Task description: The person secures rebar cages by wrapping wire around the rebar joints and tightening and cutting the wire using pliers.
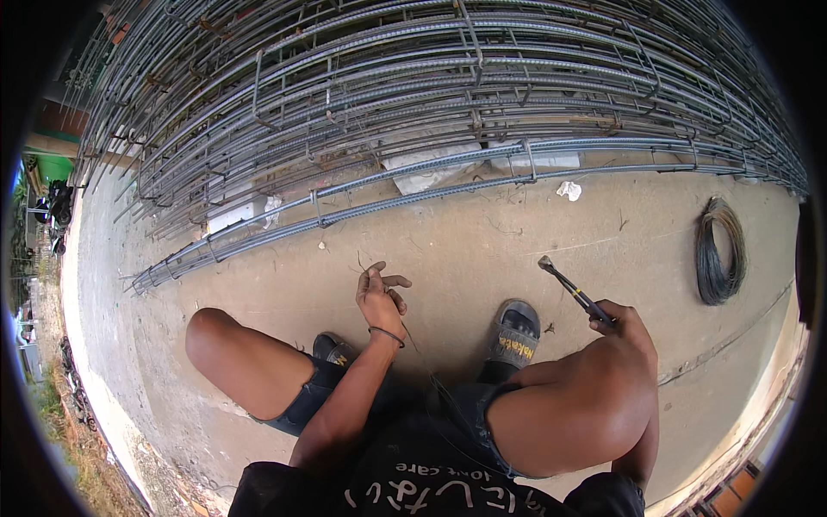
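My left hand (380, 298) pinches thin tie wire (362, 262) between thumb and fingertips, its other fingers spread. Strands trail from that hand past the wrist towards my lap. In my right hand (625, 322), beside my knee, is a pair of end-cutting pincers (577, 292) with dark handles and yellow bands. Their head points away from me, above the concrete floor. Beyond both hands lies a long, narrow rebar cage (420, 179) with square stirrups, touched by neither hand.
Stacked rebar cages (387, 71) fill the far side, with bar ends jutting out at left. Pale blocks (426, 169) sit beneath them. A coil of tie wire (720, 252) lies on the concrete floor (452, 258) at right. A crumpled white scrap (569, 190) is near the cage.
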A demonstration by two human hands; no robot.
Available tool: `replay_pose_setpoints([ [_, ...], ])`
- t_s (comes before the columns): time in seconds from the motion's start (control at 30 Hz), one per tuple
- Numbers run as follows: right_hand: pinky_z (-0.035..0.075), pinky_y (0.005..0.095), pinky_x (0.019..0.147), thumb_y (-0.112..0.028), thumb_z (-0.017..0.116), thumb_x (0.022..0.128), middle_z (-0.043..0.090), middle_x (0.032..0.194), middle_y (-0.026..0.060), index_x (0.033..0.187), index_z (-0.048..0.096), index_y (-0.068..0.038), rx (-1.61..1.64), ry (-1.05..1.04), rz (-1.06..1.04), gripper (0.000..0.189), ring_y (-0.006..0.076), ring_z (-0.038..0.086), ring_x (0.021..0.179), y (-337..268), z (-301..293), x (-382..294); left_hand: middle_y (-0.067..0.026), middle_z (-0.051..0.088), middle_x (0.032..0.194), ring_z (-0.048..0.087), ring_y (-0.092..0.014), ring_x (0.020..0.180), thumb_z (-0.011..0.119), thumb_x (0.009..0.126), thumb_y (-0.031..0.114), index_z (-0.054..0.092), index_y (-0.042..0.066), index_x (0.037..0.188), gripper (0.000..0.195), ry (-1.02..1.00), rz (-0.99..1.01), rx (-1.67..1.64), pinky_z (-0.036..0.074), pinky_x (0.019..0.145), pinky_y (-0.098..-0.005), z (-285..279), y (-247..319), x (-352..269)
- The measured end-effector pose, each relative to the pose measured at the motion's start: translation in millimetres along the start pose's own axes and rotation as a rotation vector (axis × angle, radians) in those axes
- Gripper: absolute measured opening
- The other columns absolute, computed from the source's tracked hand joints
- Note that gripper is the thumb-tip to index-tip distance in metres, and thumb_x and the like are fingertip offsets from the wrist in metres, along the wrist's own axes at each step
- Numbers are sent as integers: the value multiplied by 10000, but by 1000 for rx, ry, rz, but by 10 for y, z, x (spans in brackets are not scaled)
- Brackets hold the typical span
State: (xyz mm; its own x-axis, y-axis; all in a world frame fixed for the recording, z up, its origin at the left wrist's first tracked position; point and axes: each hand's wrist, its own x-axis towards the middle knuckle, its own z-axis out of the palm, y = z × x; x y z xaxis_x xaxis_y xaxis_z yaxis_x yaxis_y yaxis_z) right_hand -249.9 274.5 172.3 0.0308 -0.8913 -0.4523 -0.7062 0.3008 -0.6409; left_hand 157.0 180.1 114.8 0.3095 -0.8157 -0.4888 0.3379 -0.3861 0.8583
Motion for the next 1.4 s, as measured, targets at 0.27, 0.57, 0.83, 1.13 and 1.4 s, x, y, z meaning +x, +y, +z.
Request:
replay_pose_setpoints([
  [0.27,527,363,850,-368,570,972,645,1075,122,1220,554,-2,963,-487,113,443,226,637,963,-1116,1012,1042,-145,675,1101,627,-199,1037,471,1018,321,532,40,1158,320,-258,87,149,455,874,-324,670,-12,212],
  [0.57,492,257,574,-275,562,987,588,786,46,1182,563,-20,1303,-605,461,321,104,552,640,-1767,1386,1316,-180,662,1123,646,-251,1000,512,994,268,455,8,1192,331,-7,-20,53,488,868,-363,215,106,684],
  [0.83,484,455,708,-214,657,880,661,827,191,936,665,29,83,-451,-849,250,344,643,784,-1812,1451,1868,-150,667,1068,626,-258,1031,474,1011,231,466,-17,1227,329,392,14,-239,509,933,-364,-720,261,257],
  [1.13,471,448,749,-204,536,972,677,954,210,1146,646,-84,126,-788,-703,238,393,632,859,-1804,1070,1916,-9,549,687,517,-144,632,543,979,240,570,38,1060,219,118,94,-779,499,717,-291,-1048,628,508],
  [1.4,486,439,872,-231,537,947,651,1052,140,1419,395,-87,-472,-796,-888,514,314,614,1034,-1067,1037,1389,8,476,659,306,-105,501,471,997,147,518,97,1085,111,422,-273,-806,311,514,-245,-740,23,592],
])
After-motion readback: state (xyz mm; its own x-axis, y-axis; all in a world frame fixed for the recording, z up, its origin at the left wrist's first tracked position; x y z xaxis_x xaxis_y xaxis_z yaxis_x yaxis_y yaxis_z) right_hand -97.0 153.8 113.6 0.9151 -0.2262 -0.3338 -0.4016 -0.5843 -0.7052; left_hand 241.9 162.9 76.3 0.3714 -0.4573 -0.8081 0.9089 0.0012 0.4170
